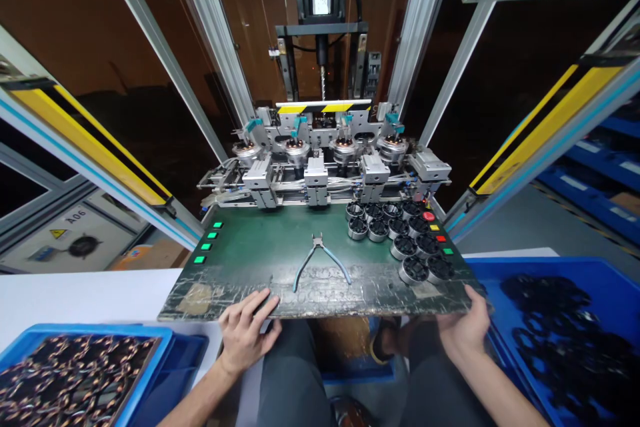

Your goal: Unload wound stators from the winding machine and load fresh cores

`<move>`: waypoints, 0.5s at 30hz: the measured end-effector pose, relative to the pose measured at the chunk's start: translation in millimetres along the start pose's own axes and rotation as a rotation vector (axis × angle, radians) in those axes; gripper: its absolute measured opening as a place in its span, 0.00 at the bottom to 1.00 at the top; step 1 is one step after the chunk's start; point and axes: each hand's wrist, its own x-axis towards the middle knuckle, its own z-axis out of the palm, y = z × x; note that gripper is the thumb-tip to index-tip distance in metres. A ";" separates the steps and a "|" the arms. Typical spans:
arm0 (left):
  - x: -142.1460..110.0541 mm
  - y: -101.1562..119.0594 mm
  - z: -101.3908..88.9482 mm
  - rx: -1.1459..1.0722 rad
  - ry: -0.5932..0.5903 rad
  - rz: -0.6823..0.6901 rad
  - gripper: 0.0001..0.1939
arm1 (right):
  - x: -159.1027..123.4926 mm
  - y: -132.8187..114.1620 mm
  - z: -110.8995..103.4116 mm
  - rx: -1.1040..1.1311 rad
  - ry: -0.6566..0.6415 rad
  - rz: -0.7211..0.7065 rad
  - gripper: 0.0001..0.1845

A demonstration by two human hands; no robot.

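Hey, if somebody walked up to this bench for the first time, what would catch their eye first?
Probably the blue-handled pliers lying alone in the middle of the worn green table, with the left hand and right hand resting on its near edge. Behind them stands a metal machine holding a row of copper-wound parts, and a cluster of round black parts sits at the table's right.

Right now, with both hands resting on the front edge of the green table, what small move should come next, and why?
Probably the right hand lifts to the round parts just ahead of it: both hands are empty, and the left hand sits farther from them.
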 end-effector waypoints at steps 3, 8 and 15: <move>1.5 0.6 -0.7 -0.001 0.003 0.001 0.20 | 0.6 0.1 -0.7 -0.013 -0.003 0.002 0.21; 1.5 0.5 -0.8 -0.005 0.002 0.003 0.21 | 0.7 -0.7 -2.1 -0.028 -0.014 -0.011 0.21; 0.2 0.1 0.1 -0.004 0.006 0.000 0.21 | 3.0 1.3 -3.5 -0.001 0.006 -0.024 0.20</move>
